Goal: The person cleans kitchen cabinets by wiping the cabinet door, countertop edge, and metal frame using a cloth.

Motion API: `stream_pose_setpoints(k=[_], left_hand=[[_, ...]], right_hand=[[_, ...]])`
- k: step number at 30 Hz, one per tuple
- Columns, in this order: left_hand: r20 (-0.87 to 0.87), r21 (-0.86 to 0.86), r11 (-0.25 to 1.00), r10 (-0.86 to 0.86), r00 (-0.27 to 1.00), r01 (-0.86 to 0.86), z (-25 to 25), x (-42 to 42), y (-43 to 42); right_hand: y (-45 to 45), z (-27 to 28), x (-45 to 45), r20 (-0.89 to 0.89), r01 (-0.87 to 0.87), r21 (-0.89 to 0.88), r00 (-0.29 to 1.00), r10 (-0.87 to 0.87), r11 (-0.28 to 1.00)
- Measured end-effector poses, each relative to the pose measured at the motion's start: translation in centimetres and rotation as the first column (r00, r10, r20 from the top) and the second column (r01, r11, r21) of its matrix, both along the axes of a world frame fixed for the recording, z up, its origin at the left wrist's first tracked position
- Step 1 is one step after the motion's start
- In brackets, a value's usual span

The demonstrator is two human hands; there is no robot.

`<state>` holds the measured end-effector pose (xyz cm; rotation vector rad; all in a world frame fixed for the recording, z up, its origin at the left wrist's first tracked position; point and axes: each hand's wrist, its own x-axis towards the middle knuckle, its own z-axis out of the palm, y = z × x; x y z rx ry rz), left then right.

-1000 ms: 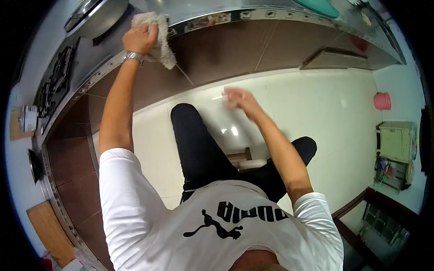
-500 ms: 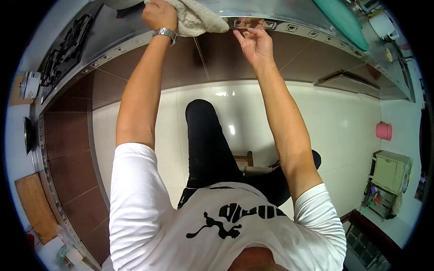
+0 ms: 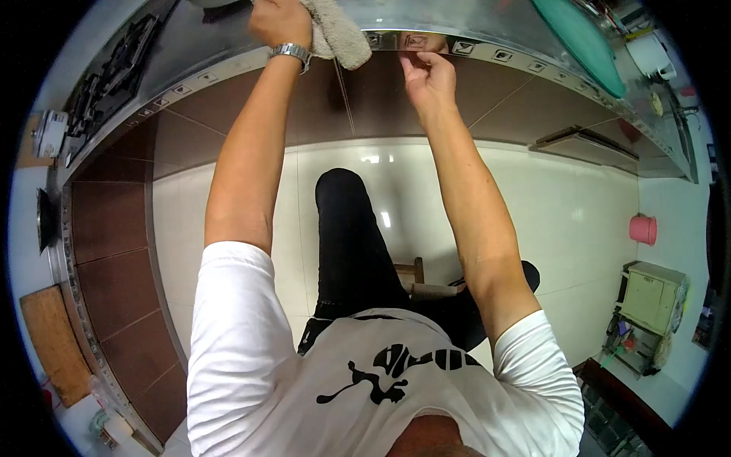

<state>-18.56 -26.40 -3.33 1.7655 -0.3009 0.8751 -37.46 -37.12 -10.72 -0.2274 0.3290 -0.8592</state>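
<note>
At the top of the head view my left hand (image 3: pixel 280 23), with a metal watch on its wrist, is closed on a pale fluffy towel (image 3: pixel 339 34). The towel lies over the front edge of the metal counter (image 3: pixel 426 14), and its lower end hangs past the patterned edge strip (image 3: pixel 481 50). To the right, my right hand (image 3: pixel 431 78) is palm up just below that strip, fingers and thumb apart. Its fingertips reach the strip's lower border; whether they press on it I cannot tell. A reflection of the hand shows in the shiny strip. No object shows in the right hand.
Brown cabinet doors (image 3: pixel 396 95) run under the counter. A black stove grate (image 3: pixel 114 87) stands left, a green board (image 3: pixel 582 46) and white pot (image 3: pixel 649 55) right. Below are a pale tiled floor (image 3: pixel 563 198), a wooden stool (image 3: pixel 417 272), a pink bucket (image 3: pixel 643 228) and a greenish cabinet (image 3: pixel 651 295).
My left hand and the watch have shifted slightly right. The towel's end has drawn left and hangs lower, baring more of the strip. My right hand has dropped slightly below the edge.
</note>
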Motion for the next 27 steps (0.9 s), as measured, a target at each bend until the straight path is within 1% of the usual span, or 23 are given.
stream_pose_setpoints(k=[1,3,5,7,10,12,14,15,16,19,22,25,27], left_hand=[[-0.036,0.044,0.999,-0.009,0.999,0.011,0.1,-0.2,0.0],[-0.033,0.025,0.999,-0.027,0.999,0.028,0.4,-0.6,-0.1],[-0.023,0.007,0.999,-0.042,0.999,0.042,0.4,-0.7,-0.1],[-0.029,0.045,0.999,-0.014,0.999,0.015,0.4,-0.7,-0.1],[-0.04,0.066,0.998,-0.003,0.999,0.006,0.5,-0.9,-0.1],[-0.03,0.065,0.997,-0.027,0.999,0.029,0.7,-1.2,-0.1],[-0.021,0.066,0.997,-0.048,0.999,0.049,0.7,-1.2,0.1],[-0.011,0.101,0.994,-0.038,0.999,0.039,0.7,-1.2,0.1],[0.001,0.137,0.99,-0.031,1.0,0.031,0.6,-1.0,0.0],[0.04,0.169,0.985,0.005,0.999,-0.012,0.4,-0.7,-0.2],[0.041,0.168,0.986,-0.007,0.999,0.0,0.4,-0.7,-0.2],[0.037,0.153,0.988,-0.015,0.999,0.009,0.4,-0.8,-0.3],[0.028,0.151,0.988,-0.024,0.999,0.02,0.5,-0.8,-0.2]], right_hand=[[-0.2,-0.4,0.0,-0.002,0.0,-0.001,1.0,0.0,1.0],[-0.7,-1.1,0.0,-0.002,-0.026,-0.023,1.0,0.026,0.999],[-0.6,-0.5,-0.3,-0.005,-0.016,-0.043,1.0,0.015,0.999],[-0.5,0.0,-0.3,-0.006,-0.005,-0.065,1.0,0.005,0.998],[-0.8,0.1,-0.4,0.027,-0.011,-0.029,1.0,0.011,1.0],[-1.1,-0.2,-0.4,0.017,-0.063,0.037,0.998,0.062,0.997],[-1.5,-0.8,-0.5,0.044,-0.073,0.027,0.996,0.072,0.997],[-1.6,-1.0,-0.4,0.072,-0.084,0.016,0.994,0.082,0.996],[-1.4,-0.8,-0.6,0.071,-0.084,0.016,0.994,0.083,0.996],[-0.7,-0.8,-1.3,0.048,-0.087,0.031,0.995,0.085,0.996],[-0.2,-1.2,-2.2,0.03,-0.099,0.044,0.995,0.098,0.994],[0.7,-0.8,-3.1,0.015,-0.075,0.037,0.997,0.074,0.996],[1.0,-0.6,-3.5,0.022,-0.119,-0.027,0.993,0.12,0.993]])
